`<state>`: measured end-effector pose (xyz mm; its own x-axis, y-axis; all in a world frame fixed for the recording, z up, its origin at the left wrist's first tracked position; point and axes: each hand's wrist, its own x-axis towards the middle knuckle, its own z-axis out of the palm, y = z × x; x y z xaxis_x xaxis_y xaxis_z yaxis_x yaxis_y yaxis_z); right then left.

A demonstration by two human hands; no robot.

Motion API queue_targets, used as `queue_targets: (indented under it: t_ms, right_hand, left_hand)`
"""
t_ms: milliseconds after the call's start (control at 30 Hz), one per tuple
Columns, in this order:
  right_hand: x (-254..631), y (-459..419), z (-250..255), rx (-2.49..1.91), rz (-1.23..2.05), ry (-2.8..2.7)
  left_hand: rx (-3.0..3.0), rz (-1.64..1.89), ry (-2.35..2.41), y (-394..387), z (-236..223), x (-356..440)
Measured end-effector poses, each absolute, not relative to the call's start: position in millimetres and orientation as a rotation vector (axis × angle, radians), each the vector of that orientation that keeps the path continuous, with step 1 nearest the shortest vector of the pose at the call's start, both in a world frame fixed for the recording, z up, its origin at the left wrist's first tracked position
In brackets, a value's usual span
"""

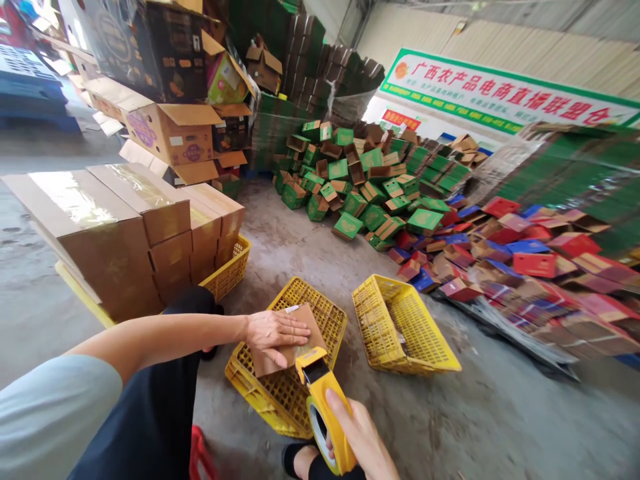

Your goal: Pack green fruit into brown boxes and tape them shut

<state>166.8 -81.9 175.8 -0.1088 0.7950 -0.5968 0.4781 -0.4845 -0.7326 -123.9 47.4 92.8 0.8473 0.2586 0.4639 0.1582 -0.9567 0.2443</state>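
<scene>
A small brown cardboard box (311, 321) rests on the upturned base of a yellow plastic crate (327, 308). Across the box's top lies my left hand (277, 335), flat with its fingers stretched out. My right hand (361, 433) is wrapped round a yellow tape dispenser (334, 407) that carries a roll of tape. The dispenser's front end is at the right edge of the box, close to my left fingertips. Whether tape is stuck to the box there I cannot tell.
To the left, several taped cartons (113, 247) stand stacked in another yellow crate (235, 267). A tilted yellow crate (425, 327) sits on the floor at right. Green boxes (347, 225) and red and blue boxes (535, 265) lie heaped behind. Open fruit cartons (187, 137) are piled at the back left.
</scene>
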Motion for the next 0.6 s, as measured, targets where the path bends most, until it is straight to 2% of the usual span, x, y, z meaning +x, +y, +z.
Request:
queue_targets:
  t_ms: [600]
  right_hand:
    - [169.1, -128.6, 165.0, -1.75, 1.539, -1.326]
  left_hand:
    - [2.854, 0.651, 0.274, 31.8, 108.7, -109.4]
